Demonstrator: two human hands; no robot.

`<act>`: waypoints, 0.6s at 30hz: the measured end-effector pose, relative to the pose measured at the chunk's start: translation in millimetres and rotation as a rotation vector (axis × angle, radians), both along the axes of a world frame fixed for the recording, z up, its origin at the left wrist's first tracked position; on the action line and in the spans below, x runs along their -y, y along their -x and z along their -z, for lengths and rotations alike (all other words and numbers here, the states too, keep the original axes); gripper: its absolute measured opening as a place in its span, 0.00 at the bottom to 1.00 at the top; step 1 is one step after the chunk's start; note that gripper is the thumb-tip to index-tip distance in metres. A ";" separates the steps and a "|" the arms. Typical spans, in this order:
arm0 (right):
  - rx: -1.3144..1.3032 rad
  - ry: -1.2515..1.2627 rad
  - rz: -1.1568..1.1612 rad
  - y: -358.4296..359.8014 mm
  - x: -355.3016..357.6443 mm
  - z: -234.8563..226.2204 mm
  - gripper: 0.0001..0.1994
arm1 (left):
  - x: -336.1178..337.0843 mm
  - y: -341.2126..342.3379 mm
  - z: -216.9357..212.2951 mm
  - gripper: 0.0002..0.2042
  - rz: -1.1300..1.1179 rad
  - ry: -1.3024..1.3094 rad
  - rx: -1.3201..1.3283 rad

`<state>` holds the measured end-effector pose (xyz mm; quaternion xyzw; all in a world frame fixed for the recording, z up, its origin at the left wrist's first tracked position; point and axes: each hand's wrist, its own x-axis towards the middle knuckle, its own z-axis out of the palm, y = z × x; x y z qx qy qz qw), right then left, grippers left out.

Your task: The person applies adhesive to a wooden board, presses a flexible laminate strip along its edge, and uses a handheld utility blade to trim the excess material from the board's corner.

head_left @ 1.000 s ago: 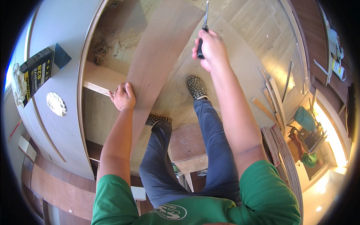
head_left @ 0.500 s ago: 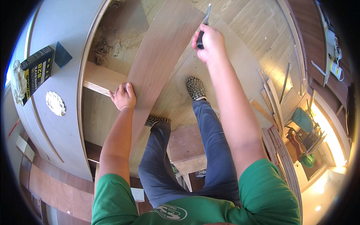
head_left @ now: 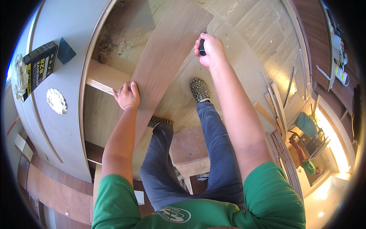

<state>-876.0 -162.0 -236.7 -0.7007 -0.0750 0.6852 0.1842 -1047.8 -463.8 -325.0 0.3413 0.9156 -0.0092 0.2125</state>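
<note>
A long brown wood-grain board (head_left: 162, 61) lies slanted, its lower left part by the wooden cross-piece (head_left: 105, 76) of an open cabinet frame. On the board's left edge is my left hand (head_left: 129, 97), its fingers bent over the edge and its thumb on top, holding the board. My right hand (head_left: 211, 47) is closed round the black handle (head_left: 202, 47) of a knife, at the board's far right edge. The knife's blade is mostly hidden behind my hand and against the board.
An adhesive tin (head_left: 40, 68) and a dark blue plate (head_left: 66, 51) sit on the grey panel at left, near a white patch (head_left: 56, 101). Shavings (head_left: 110, 49) lie inside the cabinet. A wooden stool (head_left: 188, 147) stands between my legs; wood strips (head_left: 276, 101) lie at right.
My right hand has come nearer with the knife, and the blade that pointed up and away has turned out of sight at the board's edge. My left hand has barely shifted.
</note>
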 end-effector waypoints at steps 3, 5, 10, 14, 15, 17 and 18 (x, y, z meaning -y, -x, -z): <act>-0.014 -0.103 -0.081 -3.2 21.5 -25.9 0.04 | 5.1 2.0 0.2 0.21 -0.013 0.012 -0.002; -0.013 -0.119 -0.088 -1.2 37.6 -36.3 0.04 | 1.7 1.9 -1.4 0.21 -0.022 0.011 0.006; -0.002 0.028 -0.036 -2.7 35.3 -5.9 0.04 | -0.3 1.1 0.5 0.21 -0.018 0.026 0.005; -0.042 -0.081 -0.049 -1.3 63.4 -41.3 0.04 | 1.2 1.2 -3.6 0.20 -0.032 -0.010 0.014; -0.031 -0.068 -0.059 -2.0 64.7 -38.4 0.04 | -0.4 0.8 -5.8 0.20 -0.026 -0.017 0.022; -0.010 -0.050 -0.077 -4.8 65.5 -18.5 0.04 | 0.8 0.0 -2.2 0.20 -0.021 -0.022 0.014; -0.022 -0.070 -0.113 -7.4 57.3 -15.0 0.05 | 0.3 0.2 -1.1 0.19 -0.025 -0.023 0.006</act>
